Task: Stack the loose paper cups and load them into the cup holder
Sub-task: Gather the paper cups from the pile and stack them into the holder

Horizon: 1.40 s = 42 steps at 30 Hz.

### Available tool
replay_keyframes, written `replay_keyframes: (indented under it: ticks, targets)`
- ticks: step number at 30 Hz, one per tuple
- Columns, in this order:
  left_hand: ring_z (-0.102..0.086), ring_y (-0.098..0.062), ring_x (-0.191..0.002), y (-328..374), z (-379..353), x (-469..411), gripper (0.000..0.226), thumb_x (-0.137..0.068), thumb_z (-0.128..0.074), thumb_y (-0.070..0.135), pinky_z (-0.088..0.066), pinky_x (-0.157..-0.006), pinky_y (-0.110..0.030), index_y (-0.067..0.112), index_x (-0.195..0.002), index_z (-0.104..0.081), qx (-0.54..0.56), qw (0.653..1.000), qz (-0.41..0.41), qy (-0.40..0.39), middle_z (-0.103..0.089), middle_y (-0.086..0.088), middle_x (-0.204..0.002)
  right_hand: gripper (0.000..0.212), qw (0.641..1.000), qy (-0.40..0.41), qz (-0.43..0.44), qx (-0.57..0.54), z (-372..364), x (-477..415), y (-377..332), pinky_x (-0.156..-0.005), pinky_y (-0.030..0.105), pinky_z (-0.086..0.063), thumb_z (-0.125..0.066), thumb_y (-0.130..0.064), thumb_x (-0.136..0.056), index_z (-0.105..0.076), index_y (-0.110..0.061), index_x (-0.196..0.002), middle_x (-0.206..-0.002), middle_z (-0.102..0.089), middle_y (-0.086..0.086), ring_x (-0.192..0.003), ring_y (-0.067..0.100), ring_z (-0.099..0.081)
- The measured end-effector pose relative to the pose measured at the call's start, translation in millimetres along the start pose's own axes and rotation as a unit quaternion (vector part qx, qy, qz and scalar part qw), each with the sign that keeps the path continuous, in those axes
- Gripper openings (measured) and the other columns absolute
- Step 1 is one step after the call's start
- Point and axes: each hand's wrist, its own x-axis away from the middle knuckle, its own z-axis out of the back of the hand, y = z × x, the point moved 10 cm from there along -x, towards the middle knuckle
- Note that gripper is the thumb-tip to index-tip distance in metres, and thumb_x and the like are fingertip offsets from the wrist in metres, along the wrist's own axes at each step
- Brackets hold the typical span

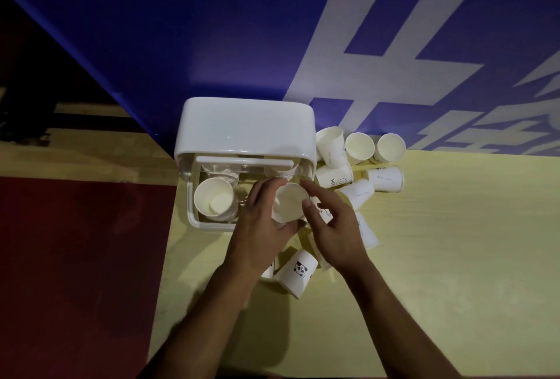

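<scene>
- My left hand (260,221) wraps the cup (289,201) from the side and below, fingers curled round it.
- My right hand (333,227) grips the same cup, thumb on the near rim and fingers round its other side.
- The cup is held mouth up, just over the front right part of the holder (242,127), above its open tray.
- A stack (213,199) already sits in the tray's left slot. I cannot see the right slot, as my hands cover it.
- Risk: squeezing from both sides could dent the thin rim, and then the cup would not nest cleanly.
- Risk: the cup could catch the tray's front rail or the holder's lid edge on the way down and tip.
- Risk: my right wrist hangs above the loose cups (359,145) lying right of the holder, and a wide sweep would scatter them.
- The panda cup (298,269) lies in front of the holder, under my forearms.
- The table (454,257) ends just left of the holder, so anything knocked that way would fall off.
- The wall (212,30) stands right behind the holder, and the open room is to its front and right.
</scene>
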Motion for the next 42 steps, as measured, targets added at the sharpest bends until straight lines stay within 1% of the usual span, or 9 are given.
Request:
replay_keyframes:
  ticks: [3, 7, 11, 16, 21, 24, 28, 36, 42]
  targets:
    - [-0.044, 0.001, -0.123, -9, -11, -5, 0.077, -0.075, -0.09, 0.032, -0.034, -0.089, 0.0, 0.024, -0.141, -0.051, -0.012, 1.0, 0.013, -0.004, -0.048, 0.011, -0.143, 0.035, 0.999, -0.011, -0.002, 0.03, -3, -6, 17, -0.101, 0.021, -0.046, -0.059, -0.027, -0.105, -0.063, -0.03, -0.139, -0.13, -0.065, -0.023, -0.126, 0.001, -0.057]
    - [-0.046, -0.006, -0.129, -32, -26, -10, 0.076, -0.077, -0.087, 0.037, -0.036, -0.092, -0.008, 0.025, -0.143, -0.051, -0.027, 0.998, 0.056, -0.021, -0.047, 0.01, -0.146, 0.036, 0.997, -0.036, -0.003, 0.069, -14, -12, 31, -0.097, 0.02, -0.044, -0.058, -0.022, -0.104, -0.062, -0.03, -0.139, -0.119, -0.058, -0.031, -0.114, -0.007, -0.054]
    - [-0.051, -0.007, -0.127, -46, -36, -14, 0.073, -0.078, -0.086, 0.037, -0.046, -0.099, -0.025, 0.03, -0.143, -0.053, -0.036, 0.995, 0.078, -0.039, -0.052, 0.014, -0.143, 0.038, 0.99, -0.041, 0.01, 0.137, -22, -17, 42, -0.094, 0.038, -0.045, -0.058, -0.023, -0.103, -0.061, -0.025, -0.141, -0.107, -0.053, -0.019, -0.109, 0.017, -0.05]
    - [-0.057, -0.007, -0.115, -54, -38, -19, 0.071, -0.074, -0.089, 0.032, -0.044, -0.089, -0.016, 0.028, -0.136, -0.056, -0.012, 0.996, 0.083, -0.036, -0.059, 0.016, -0.128, 0.041, 0.985, -0.056, -0.007, 0.164, -34, -18, 56, -0.093, 0.049, -0.045, -0.053, -0.032, -0.105, -0.055, -0.032, -0.146, -0.106, -0.058, -0.028, -0.1, 0.019, -0.044]
    - [-0.053, -0.003, -0.127, -61, -39, -14, 0.079, -0.076, -0.088, 0.04, -0.046, -0.103, -0.022, 0.028, -0.145, -0.052, -0.008, 0.995, 0.084, -0.046, -0.06, 0.012, -0.141, 0.047, 0.978, -0.064, -0.001, 0.198, -37, -18, 65, -0.089, 0.05, -0.046, -0.042, -0.042, -0.103, -0.05, -0.035, -0.149, -0.122, -0.07, -0.014, -0.097, 0.015, -0.042]
    - [-0.053, 0.002, -0.122, -63, -37, -11, 0.077, -0.078, -0.087, 0.038, -0.045, -0.098, -0.016, 0.031, -0.146, -0.051, 0.016, 0.994, 0.095, -0.047, -0.059, 0.016, -0.139, 0.049, 0.974, -0.069, -0.005, 0.217, -39, -19, 67, -0.089, 0.05, -0.046, -0.039, -0.044, -0.102, -0.048, -0.035, -0.15, -0.125, -0.069, -0.014, -0.099, 0.013, -0.04]
    - [-0.057, -0.006, -0.122, -71, -37, -9, 0.076, -0.08, -0.085, 0.03, -0.05, -0.1, -0.028, 0.035, -0.147, -0.05, 0.024, 0.991, 0.122, -0.052, -0.061, 0.013, -0.138, 0.05, 0.969, -0.075, -0.006, 0.237, -41, -19, 67, -0.088, 0.049, -0.045, -0.037, -0.044, -0.102, -0.048, -0.035, -0.151, -0.122, -0.07, -0.013, -0.099, 0.013, -0.04]
    - [-0.056, -0.012, -0.127, -80, -42, -10, 0.073, -0.08, -0.086, 0.022, -0.047, -0.105, -0.031, 0.026, -0.145, -0.053, 0.012, 0.99, 0.136, -0.047, -0.062, 0.007, -0.139, 0.046, 0.964, -0.076, -0.011, 0.256, -46, -18, 66, -0.09, 0.049, -0.045, -0.049, -0.028, -0.106, -0.046, -0.031, -0.152, -0.124, -0.069, -0.007, -0.102, 0.016, -0.041]
    - [-0.058, -0.014, -0.123, -76, -43, -13, 0.074, -0.079, -0.086, 0.031, -0.051, -0.101, -0.033, 0.026, -0.144, -0.052, -0.023, 0.991, 0.122, -0.045, -0.064, 0.005, -0.136, 0.048, 0.967, -0.072, -0.015, 0.245, -47, -19, 67, -0.09, 0.049, -0.045, -0.05, -0.026, -0.105, -0.046, -0.033, -0.152, -0.125, -0.069, -0.008, -0.103, 0.016, -0.043]
